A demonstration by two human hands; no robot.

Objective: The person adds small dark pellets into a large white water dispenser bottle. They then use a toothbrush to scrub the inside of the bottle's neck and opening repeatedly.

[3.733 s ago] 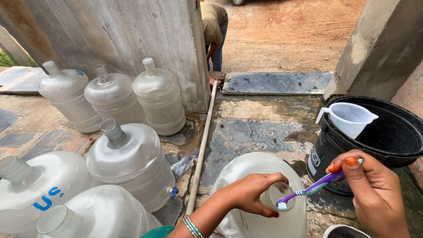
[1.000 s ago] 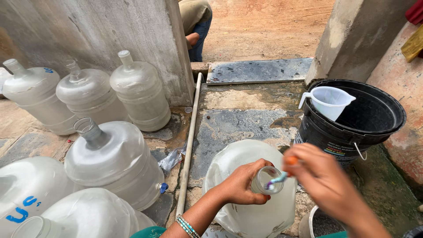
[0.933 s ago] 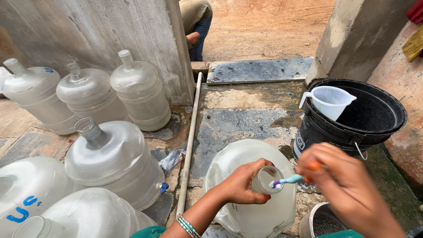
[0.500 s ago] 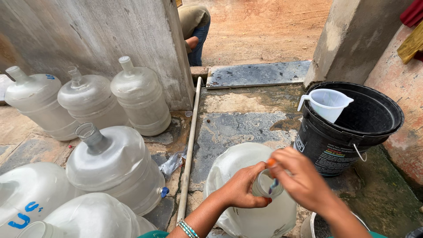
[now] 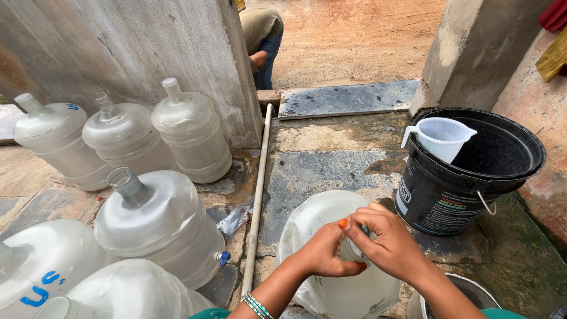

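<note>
At the far left, big empty water jugs (image 5: 159, 224) stand and lie against the grey wall (image 5: 118, 53). A white pipe (image 5: 257, 195) runs along the wet stone floor (image 5: 331, 171). In the lower middle, the jug being cleaned (image 5: 331, 248) leans toward the person. The left hand (image 5: 322, 257) wraps its neck; the right hand (image 5: 387, 242) closes over the mouth, the two hands touching. What the right hand grips is hidden. A firm hold on the neck seems wise, since wet plastic likely slips. At right sits a black bucket (image 5: 472, 183) with a white pitcher (image 5: 440, 137).
</note>
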